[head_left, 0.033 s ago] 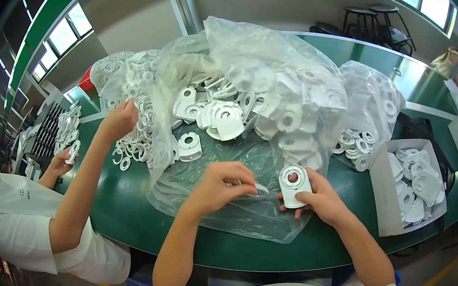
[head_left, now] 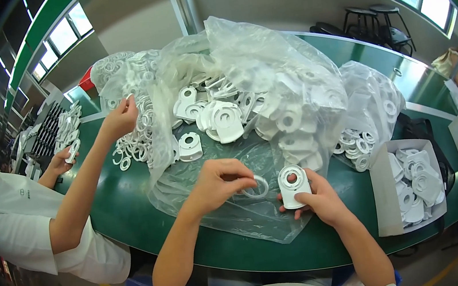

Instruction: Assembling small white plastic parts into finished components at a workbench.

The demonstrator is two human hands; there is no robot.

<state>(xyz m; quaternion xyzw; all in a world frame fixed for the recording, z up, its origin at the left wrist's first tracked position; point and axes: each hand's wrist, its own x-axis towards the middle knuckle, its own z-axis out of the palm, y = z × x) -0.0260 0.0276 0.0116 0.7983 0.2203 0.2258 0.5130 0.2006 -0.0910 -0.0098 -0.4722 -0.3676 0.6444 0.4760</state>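
Observation:
In my left hand (head_left: 217, 184) a thin white plastic ring (head_left: 265, 187) is pinched between thumb and fingertips, raised over the clear plastic sheet. To its right, my right hand (head_left: 322, 199) grips a white plastic plate (head_left: 293, 199) with a rounded top and a round hole. The thumb lies across the plate's lower part, and some fingers are hidden behind it. A gap separates the ring from the plate. Beyond both hands, similar white plates (head_left: 226, 121) are heaped in the mouth of a large clear bag (head_left: 262, 40).
At the right stands a white box (head_left: 384, 203) full of white parts, with a smaller bag of rings (head_left: 373, 95) behind it. Rings (head_left: 145, 122) spill from another bag at the left. A co-worker (head_left: 37, 226) sits there, arm reaching toward them. The green table (head_left: 134, 213) curves around.
The ring in my left hand has turned from nearly edge-on to showing its open circle. My left hand has shifted up slightly; the right hand looks still.

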